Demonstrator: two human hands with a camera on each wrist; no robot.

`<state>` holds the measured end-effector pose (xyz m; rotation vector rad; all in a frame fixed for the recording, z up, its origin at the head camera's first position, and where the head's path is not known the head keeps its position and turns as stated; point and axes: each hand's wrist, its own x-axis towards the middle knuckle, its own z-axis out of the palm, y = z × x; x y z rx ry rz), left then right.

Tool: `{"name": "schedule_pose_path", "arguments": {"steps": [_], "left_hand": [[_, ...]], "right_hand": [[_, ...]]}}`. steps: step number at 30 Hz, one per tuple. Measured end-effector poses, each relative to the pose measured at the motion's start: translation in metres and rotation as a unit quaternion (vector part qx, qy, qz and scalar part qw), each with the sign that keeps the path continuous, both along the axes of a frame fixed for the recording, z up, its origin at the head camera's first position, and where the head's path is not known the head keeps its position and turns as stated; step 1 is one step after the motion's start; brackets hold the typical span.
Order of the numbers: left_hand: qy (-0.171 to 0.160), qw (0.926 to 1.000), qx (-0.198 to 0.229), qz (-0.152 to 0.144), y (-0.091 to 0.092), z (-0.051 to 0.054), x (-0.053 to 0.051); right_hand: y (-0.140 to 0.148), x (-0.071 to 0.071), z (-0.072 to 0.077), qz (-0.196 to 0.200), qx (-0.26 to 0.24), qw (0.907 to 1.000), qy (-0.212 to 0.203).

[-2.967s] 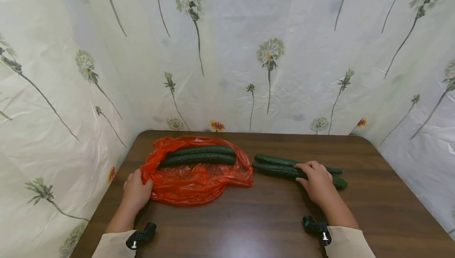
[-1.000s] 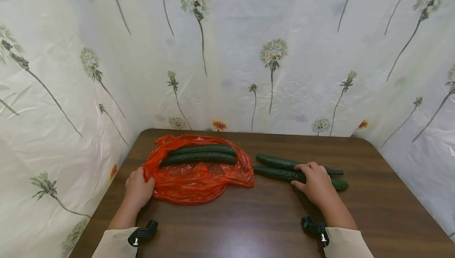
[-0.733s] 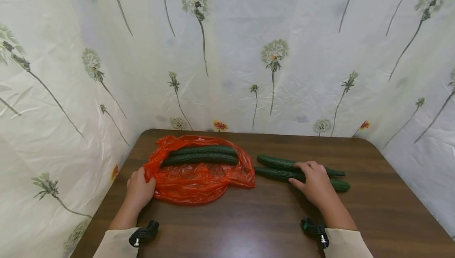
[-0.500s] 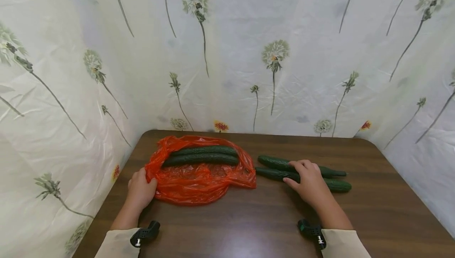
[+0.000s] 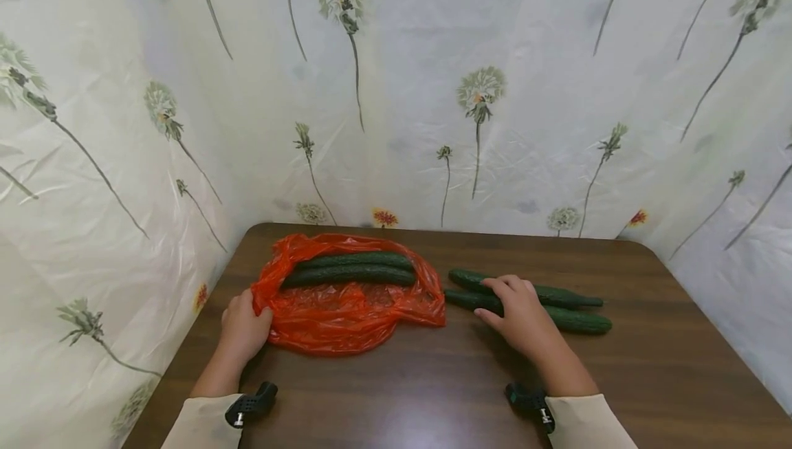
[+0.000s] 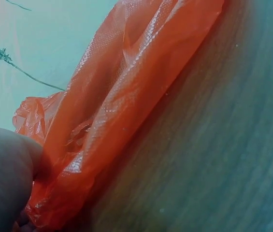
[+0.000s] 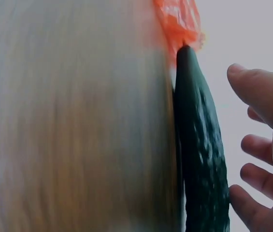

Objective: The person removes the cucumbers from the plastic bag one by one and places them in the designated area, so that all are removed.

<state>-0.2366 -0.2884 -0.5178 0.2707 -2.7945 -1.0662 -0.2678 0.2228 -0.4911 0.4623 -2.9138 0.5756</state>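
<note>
An orange-red plastic bag (image 5: 346, 339) lies spread at the table's left, its mouth facing me. Two dark green cucumbers (image 5: 355, 274) lie side by side inside it. My left hand (image 5: 241, 329) grips the bag's left edge; the left wrist view shows the crumpled film (image 6: 102, 125) by that hand, its fingertips mostly hidden. Right of the bag lie a far cucumber (image 5: 569, 296) and a near cucumber (image 5: 581, 322). Over them hovers my right hand (image 5: 522, 315), fingers apart and loosely bent. In the right wrist view a gap shows between the thumb (image 7: 259, 89) and the cucumber (image 7: 201, 145).
The brown wooden table (image 5: 396, 394) reaches to a flower-printed sheet (image 5: 396, 91) that hangs behind it and at both sides. Small black wrist devices sit on the left sleeve (image 5: 207, 425) and right sleeve (image 5: 588, 425).
My right hand has let go of the two right cucumbers and moved left along them. Their left ends now lie slightly farther apart. My left hand stays on the bag.
</note>
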Motion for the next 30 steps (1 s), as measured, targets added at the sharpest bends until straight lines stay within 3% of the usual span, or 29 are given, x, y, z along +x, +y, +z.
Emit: {"name": "schedule_pose_path", "arguments": {"steps": [13,30], "left_hand": [[-0.006,0.9999,0.005,0.009,0.001,-0.002,-0.001],[-0.009,0.9999,0.007,0.009,0.000,-0.002,0.000]], "right_hand": [[-0.045,-0.003,-0.001,0.065,0.018,0.9975,0.021],[-0.100,-0.008,0.012,0.106,0.006,0.9939,0.030]]}}
